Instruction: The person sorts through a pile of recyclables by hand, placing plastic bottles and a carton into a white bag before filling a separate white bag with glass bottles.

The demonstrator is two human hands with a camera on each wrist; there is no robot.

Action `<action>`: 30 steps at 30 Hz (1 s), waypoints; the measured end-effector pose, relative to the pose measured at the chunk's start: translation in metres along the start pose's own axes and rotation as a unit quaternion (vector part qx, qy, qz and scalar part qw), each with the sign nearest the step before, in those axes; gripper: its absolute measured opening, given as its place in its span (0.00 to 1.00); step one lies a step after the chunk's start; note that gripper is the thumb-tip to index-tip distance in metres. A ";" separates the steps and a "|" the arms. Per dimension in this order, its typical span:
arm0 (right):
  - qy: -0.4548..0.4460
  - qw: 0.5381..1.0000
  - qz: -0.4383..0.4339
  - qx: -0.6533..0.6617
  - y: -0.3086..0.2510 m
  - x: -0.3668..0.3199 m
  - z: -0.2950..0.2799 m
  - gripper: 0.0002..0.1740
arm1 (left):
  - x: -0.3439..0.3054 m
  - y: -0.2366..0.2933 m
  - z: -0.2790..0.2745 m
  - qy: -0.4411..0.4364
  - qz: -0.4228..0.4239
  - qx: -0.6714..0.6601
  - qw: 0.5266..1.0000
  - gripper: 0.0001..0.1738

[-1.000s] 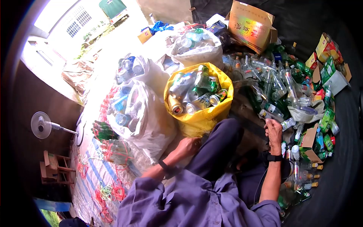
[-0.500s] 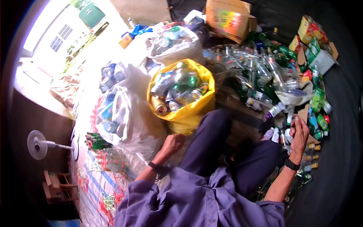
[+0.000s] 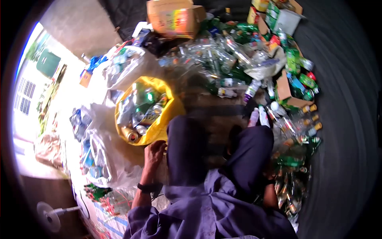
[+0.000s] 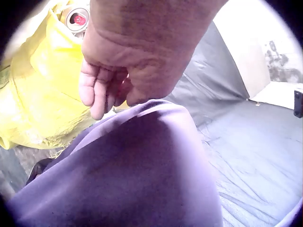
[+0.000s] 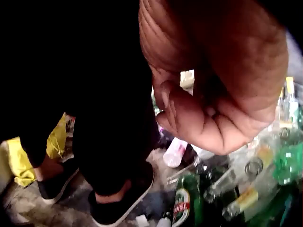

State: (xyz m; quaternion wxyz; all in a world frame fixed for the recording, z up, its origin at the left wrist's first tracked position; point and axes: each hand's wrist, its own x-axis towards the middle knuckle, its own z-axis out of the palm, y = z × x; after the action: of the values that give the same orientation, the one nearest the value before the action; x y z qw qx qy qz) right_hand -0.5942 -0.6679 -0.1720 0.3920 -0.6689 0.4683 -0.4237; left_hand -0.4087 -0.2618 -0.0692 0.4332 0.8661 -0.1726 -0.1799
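My left hand [image 3: 154,153] is beside the left knee, just below the yellow bag [image 3: 175,105] of cans and green bottles. In the left wrist view that hand [image 4: 135,64] has loosely curled fingers and no object visible in them, above the purple-looking trouser knee [image 4: 128,165]. An opened can [image 4: 77,20] shows at the rim of the bag. Mostly hidden behind the right knee in the head view is my right hand [image 3: 271,172]. The right wrist view shows this hand [image 5: 232,71] loosely curled, holding nothing visible, above a green labelled bottle [image 5: 186,201] and clear glass ones.
White sacks [image 3: 137,65] of plastic bottles stand left. A glass bottle pile [image 3: 211,55] spreads ahead, with a cardboard box [image 3: 171,20] behind it. More bottles and a torn carton [image 3: 283,87] lie right. A fan [image 3: 49,215] stands lower left.
The head view has turned, shifting the bags and bottle pile left. My right hand has dropped from in front of the bottles to beside the right knee. My left hand stays near the yellow bag.
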 end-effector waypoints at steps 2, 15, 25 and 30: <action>0.042 0.999 -0.009 -0.009 -0.021 0.005 0.007 0.21 | 0.010 0.007 -0.002 -0.009 0.020 0.015 1.000 0.16; -0.179 0.969 0.162 0.059 0.135 -0.169 -0.129 0.13 | 0.070 0.141 0.022 0.022 0.186 0.100 0.977 0.13; -0.235 0.954 0.173 0.072 0.147 -0.189 -0.124 0.12 | 0.082 0.204 0.080 -0.079 0.213 0.070 0.971 0.14; -0.256 0.948 0.174 0.077 0.154 -0.187 -0.122 0.13 | 0.077 0.228 0.103 -0.117 0.203 0.078 0.969 0.12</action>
State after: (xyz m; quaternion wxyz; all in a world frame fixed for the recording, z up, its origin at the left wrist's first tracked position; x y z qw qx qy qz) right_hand -0.7912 -0.5432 -0.3109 0.6171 -0.6306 0.4271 -0.1979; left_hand -0.4216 -0.4964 0.0464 0.3683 0.8170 -0.4081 -0.1742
